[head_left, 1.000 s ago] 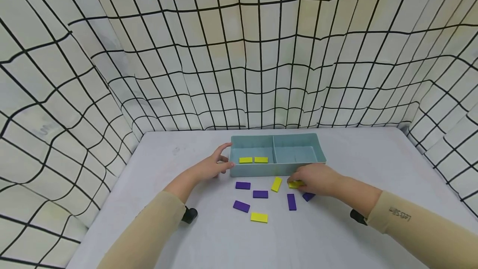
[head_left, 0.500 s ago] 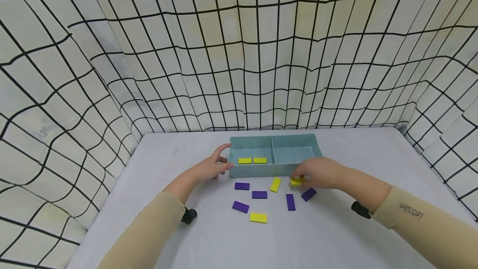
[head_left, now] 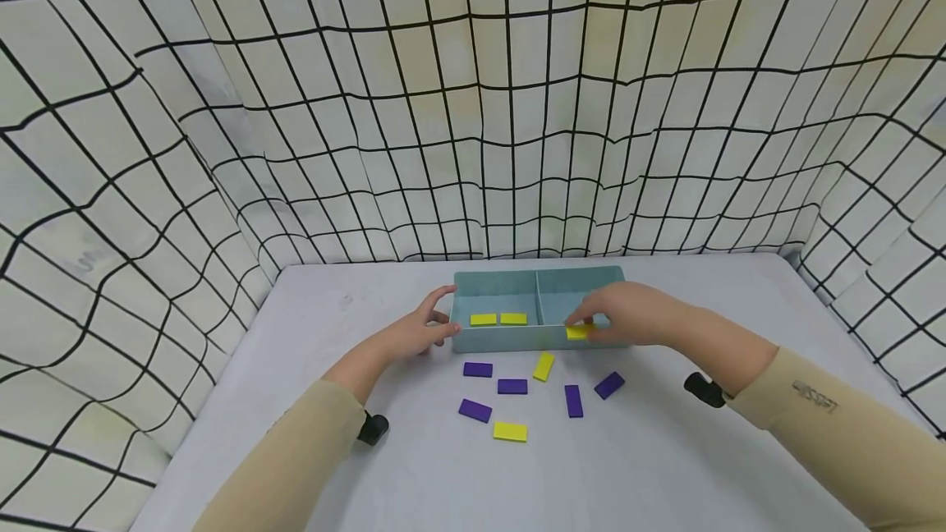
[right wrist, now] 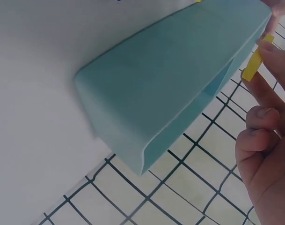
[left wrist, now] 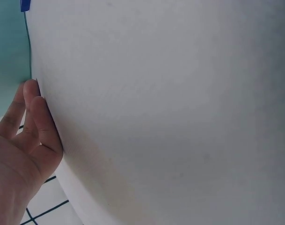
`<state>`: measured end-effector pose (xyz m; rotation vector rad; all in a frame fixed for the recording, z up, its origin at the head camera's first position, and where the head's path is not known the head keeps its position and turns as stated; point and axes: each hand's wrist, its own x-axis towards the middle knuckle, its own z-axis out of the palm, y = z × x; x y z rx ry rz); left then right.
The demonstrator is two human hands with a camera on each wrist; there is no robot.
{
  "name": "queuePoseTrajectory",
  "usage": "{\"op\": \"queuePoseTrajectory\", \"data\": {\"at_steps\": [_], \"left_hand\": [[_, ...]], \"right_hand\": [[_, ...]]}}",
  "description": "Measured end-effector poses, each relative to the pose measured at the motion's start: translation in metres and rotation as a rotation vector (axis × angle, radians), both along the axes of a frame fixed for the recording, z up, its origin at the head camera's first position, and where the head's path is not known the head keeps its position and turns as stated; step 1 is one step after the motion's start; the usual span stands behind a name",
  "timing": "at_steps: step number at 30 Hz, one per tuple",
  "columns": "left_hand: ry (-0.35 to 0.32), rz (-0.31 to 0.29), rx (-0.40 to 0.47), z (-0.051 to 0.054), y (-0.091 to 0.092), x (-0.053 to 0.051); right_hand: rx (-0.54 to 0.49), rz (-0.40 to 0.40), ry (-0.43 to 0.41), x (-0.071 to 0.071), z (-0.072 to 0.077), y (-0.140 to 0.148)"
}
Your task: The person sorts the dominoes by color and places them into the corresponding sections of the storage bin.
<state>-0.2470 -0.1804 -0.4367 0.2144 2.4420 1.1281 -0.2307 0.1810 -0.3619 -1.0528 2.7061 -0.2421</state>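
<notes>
My right hand (head_left: 628, 314) pinches a yellow tile (head_left: 577, 333) between thumb and fingertips, level with the front wall of a pale teal two-compartment box (head_left: 517, 341), by its right compartment. The right wrist view shows this small flat yellow block (right wrist: 255, 61) held over the box's open side, the other fingers curled beneath. At the box's left end my left hand (head_left: 414, 331) rests its thumb and fingers on the corners. In the left wrist view the left hand (left wrist: 25, 140) has relaxed fingers against the teal wall. Two yellow tiles (head_left: 498, 319) lie in the left compartment.
In front of the box lie several purple tiles (head_left: 512, 387), a tilted yellow tile (head_left: 543, 366) and another yellow tile (head_left: 510, 432). A white cloth covers the table (head_left: 443, 483). Walls of white sheet with black netting (head_left: 488, 105) stand at the back and sides.
My right hand has lifted the yellow tile from the table in front of the box up to the right compartment's front wall. A purple tile it partly covered is now uncovered. My left hand stays put.
</notes>
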Motion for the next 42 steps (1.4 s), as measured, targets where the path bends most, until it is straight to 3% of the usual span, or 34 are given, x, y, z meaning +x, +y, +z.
{"op": "queuePoseTrajectory", "data": {"at_steps": [7,18,28,42], "left_hand": [[-0.001,0.003,0.006,-0.001,0.000,-0.001],[-0.007,0.008,0.007,-0.001,-0.002,-0.002],[-0.004,-0.002,0.010,-0.002,0.000,-0.002],[-0.009,0.013,0.006,0.002,0.000,0.000]], "right_hand": [[-0.083,0.018,-0.001,-0.012,0.002,-0.006],[-0.124,-0.012,-0.025,-0.035,0.004,-0.031],[-0.092,-0.030,-0.054,-0.055,0.002,-0.063],[0.047,0.008,0.010,-0.076,-0.012,-0.095]]}}
